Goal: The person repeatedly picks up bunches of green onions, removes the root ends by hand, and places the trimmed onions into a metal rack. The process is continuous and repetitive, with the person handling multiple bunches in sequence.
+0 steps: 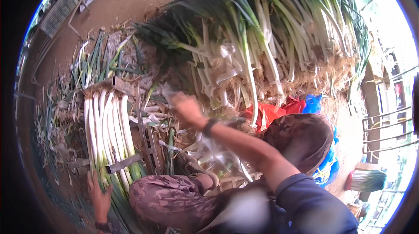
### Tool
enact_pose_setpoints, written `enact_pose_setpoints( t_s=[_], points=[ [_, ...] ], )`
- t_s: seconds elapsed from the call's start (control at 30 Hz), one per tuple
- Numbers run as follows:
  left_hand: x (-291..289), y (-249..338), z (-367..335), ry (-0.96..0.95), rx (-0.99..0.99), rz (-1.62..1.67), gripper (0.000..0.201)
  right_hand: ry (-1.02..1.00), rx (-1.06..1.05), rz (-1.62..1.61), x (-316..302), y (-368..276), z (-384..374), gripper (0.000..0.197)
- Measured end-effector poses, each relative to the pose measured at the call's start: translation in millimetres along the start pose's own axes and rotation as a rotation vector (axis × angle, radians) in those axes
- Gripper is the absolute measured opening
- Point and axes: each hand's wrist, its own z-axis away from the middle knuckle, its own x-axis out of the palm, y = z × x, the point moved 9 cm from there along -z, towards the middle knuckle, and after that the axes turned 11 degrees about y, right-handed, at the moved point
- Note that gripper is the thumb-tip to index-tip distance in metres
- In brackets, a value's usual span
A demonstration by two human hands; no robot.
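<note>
Peeled long green onions (107, 127) lie side by side in a metal rack (125, 163), white ends away from me and green tops toward me. My left hand (100, 197) rests flat at the left of their green tops, its fingers stretched out. Farther forward, my right hand (187, 108) is over the litter between the rack and a large heap of unpeeled green onions (279, 33). Motion smears its fingers, and a pale wisp shows by them; whether they hold it I cannot tell.
Stripped leaves and skins (65, 120) litter the ground around the rack. Red plastic (268, 116) and a blue bag (329, 168) lie by my right knee. A bundle of green onions (369, 180) is at the far right, near a barred fence (388, 133).
</note>
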Motion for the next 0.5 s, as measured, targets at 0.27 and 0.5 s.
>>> enact_pose_setpoints(
  t_s=[0.27, 0.5],
  points=[
    [-87.0, 57.9, 60.8, -0.27, -0.117, 0.134, 0.06, 0.186, 0.734, 0.404, -182.4, 259.2, 95.9, 0.061],
    [-150.4, 171.9, 119.0, -0.435, -0.207, 0.073, 0.056, 0.149, 0.797, 0.297, -182.3, 290.0, 114.9, 0.056]
  ],
)
